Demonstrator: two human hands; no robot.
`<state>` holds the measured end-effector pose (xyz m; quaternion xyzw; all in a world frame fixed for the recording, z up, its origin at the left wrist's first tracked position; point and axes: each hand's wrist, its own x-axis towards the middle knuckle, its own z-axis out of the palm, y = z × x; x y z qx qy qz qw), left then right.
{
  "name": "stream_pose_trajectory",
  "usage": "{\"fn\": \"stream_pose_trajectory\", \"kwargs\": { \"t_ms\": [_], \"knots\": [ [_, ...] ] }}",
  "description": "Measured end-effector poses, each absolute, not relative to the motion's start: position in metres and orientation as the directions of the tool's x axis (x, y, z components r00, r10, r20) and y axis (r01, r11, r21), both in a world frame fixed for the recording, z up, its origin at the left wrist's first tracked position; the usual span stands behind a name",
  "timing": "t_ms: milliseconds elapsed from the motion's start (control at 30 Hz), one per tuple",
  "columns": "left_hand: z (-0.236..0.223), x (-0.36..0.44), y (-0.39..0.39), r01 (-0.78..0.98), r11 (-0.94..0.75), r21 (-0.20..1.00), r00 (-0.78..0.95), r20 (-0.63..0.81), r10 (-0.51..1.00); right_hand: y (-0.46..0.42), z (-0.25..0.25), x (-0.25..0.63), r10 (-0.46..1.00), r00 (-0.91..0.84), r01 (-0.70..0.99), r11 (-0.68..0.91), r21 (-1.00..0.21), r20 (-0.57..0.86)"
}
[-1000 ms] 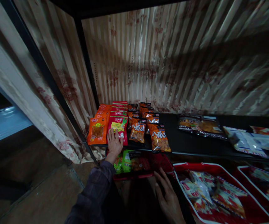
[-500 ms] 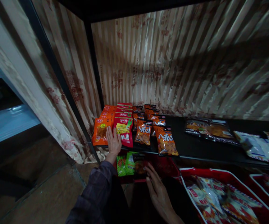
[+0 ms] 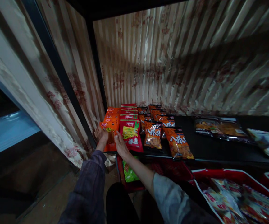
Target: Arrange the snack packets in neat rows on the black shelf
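Note:
Both hands flank the front packet of a row of orange snack packets [image 3: 111,126] at the left end of a black shelf. My left hand [image 3: 101,136] lies along the packet's left edge, fingers stretched out beside it. My right hand [image 3: 122,146] touches its lower right side, between it and a red snack packet [image 3: 131,133]; its fingers look extended and are partly hidden. Several red packets stand in a row behind that one. To their right are orange-and-black snack bags [image 3: 153,134], with another bag [image 3: 178,143] at the shelf's front edge.
Dark snack packs [image 3: 220,127] and a white-blue bag [image 3: 266,143] lie farther right on the shelf [image 3: 209,151]. Below are a green packet [image 3: 129,171] in a red container and a white-rimmed red basket [image 3: 218,170] of snack bags. A black post [image 3: 64,84] and curtain stand left.
My left hand has moved from the packets' front to the left edge of the orange one. My right hand has risen from the lower container to its right side. The view has shifted slightly.

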<state>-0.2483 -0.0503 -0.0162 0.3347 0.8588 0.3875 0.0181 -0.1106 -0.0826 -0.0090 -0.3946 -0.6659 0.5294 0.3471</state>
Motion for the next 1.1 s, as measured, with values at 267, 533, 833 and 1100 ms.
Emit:
{"fn": "stream_pose_trajectory", "kwargs": {
  "t_ms": [267,533,833,1100],
  "knots": [
    [-0.023,-0.255,-0.038,0.462,0.551,0.695,-0.831,0.121,0.543,-0.071,-0.033,-0.137,0.927,-0.375,0.281,0.101,-0.954,-0.012],
    [-0.021,-0.249,-0.038,0.512,0.525,0.680,-0.806,0.167,0.569,-0.075,-0.030,-0.140,0.930,-0.368,0.353,0.134,-0.926,-0.006],
    [-0.022,-0.248,-0.036,0.597,0.519,0.612,-0.754,0.206,0.624,-0.081,-0.019,-0.139,0.927,-0.370,0.441,0.121,-0.889,-0.057],
    [-0.020,-0.252,-0.036,0.604,0.526,0.598,-0.746,0.194,0.637,-0.081,-0.015,-0.143,0.909,-0.415,0.449,0.180,-0.875,-0.026]
  ]
}}
